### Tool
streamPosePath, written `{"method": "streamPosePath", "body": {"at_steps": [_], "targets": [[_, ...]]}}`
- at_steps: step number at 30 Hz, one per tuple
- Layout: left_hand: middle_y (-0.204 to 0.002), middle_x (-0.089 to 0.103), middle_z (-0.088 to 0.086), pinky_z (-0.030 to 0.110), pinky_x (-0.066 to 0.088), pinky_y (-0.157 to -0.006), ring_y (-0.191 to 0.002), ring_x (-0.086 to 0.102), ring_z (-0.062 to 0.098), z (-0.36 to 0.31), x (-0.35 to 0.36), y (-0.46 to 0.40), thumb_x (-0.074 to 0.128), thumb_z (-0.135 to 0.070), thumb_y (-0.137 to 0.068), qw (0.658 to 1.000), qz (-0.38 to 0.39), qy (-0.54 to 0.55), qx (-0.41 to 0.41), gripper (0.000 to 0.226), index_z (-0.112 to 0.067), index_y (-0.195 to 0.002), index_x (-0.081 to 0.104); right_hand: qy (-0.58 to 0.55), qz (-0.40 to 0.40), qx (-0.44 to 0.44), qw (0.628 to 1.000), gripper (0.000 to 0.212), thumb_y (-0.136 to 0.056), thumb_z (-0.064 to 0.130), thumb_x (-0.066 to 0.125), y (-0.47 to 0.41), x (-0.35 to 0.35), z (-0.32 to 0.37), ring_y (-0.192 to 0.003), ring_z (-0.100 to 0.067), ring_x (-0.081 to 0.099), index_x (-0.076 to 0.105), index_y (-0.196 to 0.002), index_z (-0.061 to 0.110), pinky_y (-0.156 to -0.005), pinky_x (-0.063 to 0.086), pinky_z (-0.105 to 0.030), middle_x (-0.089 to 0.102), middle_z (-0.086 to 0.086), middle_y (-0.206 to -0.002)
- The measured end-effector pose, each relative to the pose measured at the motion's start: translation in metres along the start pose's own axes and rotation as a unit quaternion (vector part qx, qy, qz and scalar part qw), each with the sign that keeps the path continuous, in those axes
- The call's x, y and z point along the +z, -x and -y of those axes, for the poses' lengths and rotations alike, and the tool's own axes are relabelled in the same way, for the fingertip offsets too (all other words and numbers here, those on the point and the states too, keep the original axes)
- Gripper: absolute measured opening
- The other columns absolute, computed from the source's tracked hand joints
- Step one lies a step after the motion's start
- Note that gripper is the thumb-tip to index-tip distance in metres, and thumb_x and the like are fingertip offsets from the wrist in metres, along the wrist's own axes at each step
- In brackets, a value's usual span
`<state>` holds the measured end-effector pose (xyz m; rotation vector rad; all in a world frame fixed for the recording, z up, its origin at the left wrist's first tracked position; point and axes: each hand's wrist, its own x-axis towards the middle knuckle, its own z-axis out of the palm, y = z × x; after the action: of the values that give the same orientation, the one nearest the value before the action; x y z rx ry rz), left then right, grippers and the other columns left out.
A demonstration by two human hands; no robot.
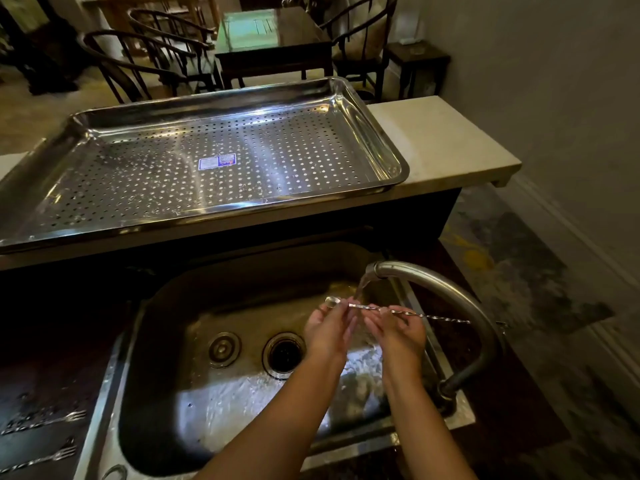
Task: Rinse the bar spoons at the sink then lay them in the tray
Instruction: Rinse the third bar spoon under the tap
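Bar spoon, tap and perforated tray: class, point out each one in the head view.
Bar spoon [367, 307], head view: on its twisted stem between the two hands.
Tap [450, 289], head view: on the top of its curved spout.
Perforated tray [277, 150], head view: on its bare holed floor.

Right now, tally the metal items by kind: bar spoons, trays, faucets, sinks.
Bar spoons: 3 — one held under the water by the left hand and right hand, two on the counter left of the sink
Trays: 1, nothing lying in it
Faucets: 1, running
Sinks: 1
Total: 6
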<state>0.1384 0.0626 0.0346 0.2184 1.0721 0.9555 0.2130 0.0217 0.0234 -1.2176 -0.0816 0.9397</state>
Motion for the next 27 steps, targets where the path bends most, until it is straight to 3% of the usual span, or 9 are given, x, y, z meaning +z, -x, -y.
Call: {"method": "streamPosePath", "body": {"at_steps": [2, 4, 9, 13, 17, 20, 23, 27], "targets": [[-0.081, 0.064, 0.012, 0.017, 0.055, -0.055, -0.050, 0.068, 0.007, 0.002, 0.001, 0.001, 0.052, -0.004, -0.091, 1.000, 0.009, -0.022, 0.009, 0.005, -0.004, -0.088, 0.055, -0.011, -0.004, -0.004, 1.000, 0.015, -0.089, -0.006, 0.050, 0.002, -0.002, 0.003, -0.076, -0.025, 0.066, 0.050, -0.103, -0.002, -0.056, 0.057, -0.018, 0.063, -0.021, -0.090], [-0.080, 0.063, 0.013, 0.018, 0.055, -0.055, -0.050, 0.068, 0.007, 0.003, 0.000, 0.001, 0.048, -0.011, -0.095, 0.999, 0.004, -0.042, 0.013, 0.016, -0.007, -0.080, 0.053, -0.021, -0.012, -0.007, 1.000, 0.014, -0.088, -0.007, 0.051, 0.004, -0.003, 0.003, -0.074, -0.023, 0.066, 0.049, -0.101, 0.000, -0.056, 0.057, -0.017, 0.063, -0.019, -0.087], [-0.079, 0.066, 0.013, 0.022, 0.056, -0.055, -0.051, 0.068, 0.011, -0.002, -0.003, 0.002, 0.044, -0.020, -0.096, 0.997, 0.005, -0.076, 0.010, 0.018, -0.005, -0.089, 0.052, -0.001, -0.013, -0.030, 0.999, 0.009, -0.086, -0.001, 0.058, 0.012, -0.006, 0.003, -0.073, -0.016, 0.069, 0.052, -0.088, 0.006, -0.055, 0.055, -0.014, 0.066, -0.013, -0.087], [-0.078, 0.067, 0.009, 0.018, 0.056, -0.057, -0.052, 0.067, 0.006, -0.001, 0.000, 0.006, 0.056, -0.008, -0.089, 0.991, 0.041, -0.124, 0.015, 0.006, -0.005, -0.089, 0.061, 0.007, 0.002, -0.046, 0.999, 0.010, -0.087, 0.005, 0.058, 0.014, -0.008, 0.009, -0.072, -0.010, 0.072, 0.052, -0.088, 0.012, -0.057, 0.054, -0.013, 0.068, -0.007, -0.091], [-0.070, 0.069, 0.010, 0.019, 0.056, -0.053, -0.050, 0.067, 0.008, -0.002, 0.007, 0.003, 0.045, -0.011, -0.096, 0.991, 0.033, -0.131, 0.018, 0.020, -0.003, -0.082, 0.058, 0.002, -0.004, -0.058, 0.998, 0.011, -0.087, 0.004, 0.058, 0.015, -0.012, 0.012, -0.075, -0.015, 0.072, 0.051, -0.086, 0.011, -0.057, 0.054, -0.014, 0.068, -0.012, -0.093], [-0.079, 0.068, 0.016, 0.024, 0.058, -0.054, -0.060, 0.069, 0.017, 0.000, 0.010, 0.000, 0.035, -0.023, -0.099, 0.993, 0.032, -0.112, -0.005, 0.030, -0.003, -0.089, 0.054, 0.004, -0.017, -0.069, 0.997, 0.007, -0.090, 0.001, 0.053, 0.013, -0.014, 0.015, -0.070, -0.013, 0.072, 0.049, -0.090, 0.007, -0.057, 0.055, -0.015, 0.067, -0.014, -0.091], [-0.087, 0.069, 0.016, 0.031, 0.056, -0.064, -0.078, 0.069, 0.022, 0.001, 0.009, -0.002, 0.029, -0.034, -0.100, 0.993, 0.090, -0.044, -0.062, 0.042, -0.004, -0.093, 0.058, -0.028, -0.036, -0.065, 0.997, 0.011, -0.090, -0.004, 0.049, 0.011, -0.015, 0.023, -0.059, -0.012, 0.071, 0.048, -0.086, 0.007, -0.053, 0.055, -0.015, 0.066, -0.015, -0.082], [-0.078, 0.075, 0.009, 0.024, 0.058, -0.062, -0.077, 0.072, 0.016, 0.003, 0.007, -0.001, 0.052, -0.006, -0.091, 0.990, 0.133, -0.023, -0.049, 0.010, -0.004, -0.091, 0.061, -0.060, -0.058, -0.029, 0.996, 0.007, -0.092, -0.003, 0.047, 0.009, -0.012, 0.030, -0.051, -0.011, 0.069, 0.052, -0.089, 0.000, -0.049, 0.055, -0.016, 0.064, -0.018, -0.076]]}}
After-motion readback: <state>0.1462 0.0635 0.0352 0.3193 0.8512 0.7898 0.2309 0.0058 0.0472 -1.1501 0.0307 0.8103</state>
